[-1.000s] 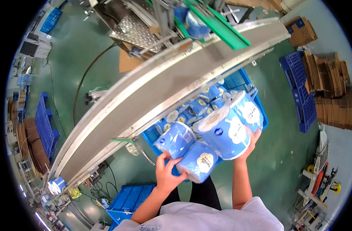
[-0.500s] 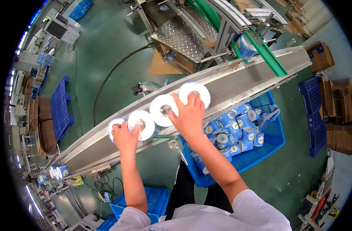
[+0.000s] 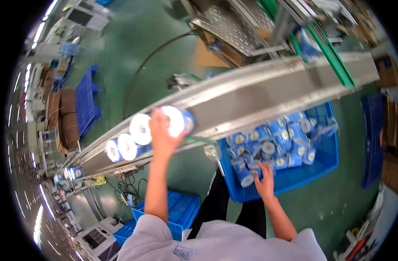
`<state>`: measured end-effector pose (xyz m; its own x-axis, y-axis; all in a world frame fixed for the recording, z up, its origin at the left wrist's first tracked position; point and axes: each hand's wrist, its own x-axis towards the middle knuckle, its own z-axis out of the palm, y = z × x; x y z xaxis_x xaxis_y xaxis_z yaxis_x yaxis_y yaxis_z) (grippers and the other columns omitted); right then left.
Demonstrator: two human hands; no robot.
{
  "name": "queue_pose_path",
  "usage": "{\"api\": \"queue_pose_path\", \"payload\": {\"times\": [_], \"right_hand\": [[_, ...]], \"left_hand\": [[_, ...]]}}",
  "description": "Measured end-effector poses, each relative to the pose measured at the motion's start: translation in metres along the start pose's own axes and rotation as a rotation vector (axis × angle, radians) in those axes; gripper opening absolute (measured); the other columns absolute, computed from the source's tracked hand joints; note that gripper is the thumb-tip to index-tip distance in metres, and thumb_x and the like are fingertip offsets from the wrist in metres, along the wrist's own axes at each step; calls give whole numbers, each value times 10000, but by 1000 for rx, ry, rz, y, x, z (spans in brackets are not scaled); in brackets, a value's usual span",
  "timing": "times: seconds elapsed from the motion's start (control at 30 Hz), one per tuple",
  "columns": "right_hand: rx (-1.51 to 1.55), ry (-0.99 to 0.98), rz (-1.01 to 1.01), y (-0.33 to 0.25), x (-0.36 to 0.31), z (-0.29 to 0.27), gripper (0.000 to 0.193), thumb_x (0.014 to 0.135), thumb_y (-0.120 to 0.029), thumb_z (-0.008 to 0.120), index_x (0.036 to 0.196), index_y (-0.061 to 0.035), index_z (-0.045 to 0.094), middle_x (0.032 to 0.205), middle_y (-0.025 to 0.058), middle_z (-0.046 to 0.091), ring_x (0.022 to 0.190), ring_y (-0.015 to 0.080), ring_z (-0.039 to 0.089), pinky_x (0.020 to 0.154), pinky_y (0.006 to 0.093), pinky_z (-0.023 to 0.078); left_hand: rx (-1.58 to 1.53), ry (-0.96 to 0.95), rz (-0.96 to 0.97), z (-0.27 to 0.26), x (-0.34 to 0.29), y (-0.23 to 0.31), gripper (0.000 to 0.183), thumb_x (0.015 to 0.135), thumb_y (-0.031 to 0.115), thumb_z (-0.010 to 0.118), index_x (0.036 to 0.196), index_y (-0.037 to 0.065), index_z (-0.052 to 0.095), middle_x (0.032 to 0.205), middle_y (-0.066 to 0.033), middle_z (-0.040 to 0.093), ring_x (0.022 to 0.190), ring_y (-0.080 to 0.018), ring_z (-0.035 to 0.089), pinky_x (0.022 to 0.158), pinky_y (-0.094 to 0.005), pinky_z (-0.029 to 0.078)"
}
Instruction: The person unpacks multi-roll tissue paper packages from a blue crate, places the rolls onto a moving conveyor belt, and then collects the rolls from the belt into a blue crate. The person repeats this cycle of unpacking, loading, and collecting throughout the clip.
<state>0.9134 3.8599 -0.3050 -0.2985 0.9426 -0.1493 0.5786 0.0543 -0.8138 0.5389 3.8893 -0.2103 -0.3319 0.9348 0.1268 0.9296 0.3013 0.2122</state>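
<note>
Several white paper rolls in blue wrapping, probably toilet rolls, stand in a row on the conveyor belt (image 3: 247,95). My left hand (image 3: 163,139) grips the right-most paper roll (image 3: 175,121), its thumb at the near side and its fingers at the left. Left of that hand are another roll (image 3: 140,129) and two more farther down the belt, the nearer one a roll (image 3: 127,146) with its white end up. My right hand (image 3: 264,182) reaches over the near rim of a blue crate (image 3: 290,179), fingers apart beside a wrapped roll (image 3: 254,167). Motion blurs the picture slightly.
More wrapped rolls (image 3: 73,173) sit at the belt's far left end. A green guide rail (image 3: 331,56) crosses the belt at right. Other blue crates (image 3: 181,209) stand by my legs. Blue pallets (image 3: 86,98) and cardboard (image 3: 68,124) lie to the left.
My right hand has left the rolls on the belt and moved down into the crate. The left hand has shifted from the left-most roll to the right-most one. My view has turned.
</note>
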Motion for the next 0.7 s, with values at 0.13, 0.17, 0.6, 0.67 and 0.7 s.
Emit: {"api": "queue_pose_path", "payload": {"times": [0.13,0.17,0.6,0.67,0.7], "right_hand": [[-15,89,94,63,-5,-15,347,776,-54,589,1122,-59,556,1088,157,545,1031,352,500,887,389,409],[-10,132,205,97,-10,-15,323,783,-61,584,1105,-61,566,1070,149,557,1031,339,503,878,393,416],[-352,-167,1154,387,-15,87,616,810,-516,512,1147,-1,541,1158,250,519,1111,408,471,845,502,449],[-390,-192,1193,387,7,99,639,784,-520,545,1171,-12,529,1190,250,496,1128,428,451,845,525,441],[-412,-204,1206,394,15,103,653,771,-523,562,1184,-18,523,1206,251,485,1136,438,440,845,536,437]], "left_hand": [[119,-45,-161,-1,-30,-58,787,819,269,621,1373,-94,196,1449,-287,148,1366,-388,107,1112,-431,85],[242,-24,-130,-6,-42,-62,798,850,280,585,1390,-93,132,1468,-282,69,1378,-383,39,1110,-443,32],[-342,-1023,-39,330,-270,186,665,775,192,654,1342,56,334,1384,-222,301,1242,-390,347,998,-418,357],[-215,-1151,-56,391,-305,176,762,775,243,680,1384,63,259,1392,-248,272,1242,-408,345,965,-412,398],[-115,-1197,-70,412,-317,176,784,771,252,685,1389,65,241,1395,-253,260,1242,-412,345,955,-411,409]]}}
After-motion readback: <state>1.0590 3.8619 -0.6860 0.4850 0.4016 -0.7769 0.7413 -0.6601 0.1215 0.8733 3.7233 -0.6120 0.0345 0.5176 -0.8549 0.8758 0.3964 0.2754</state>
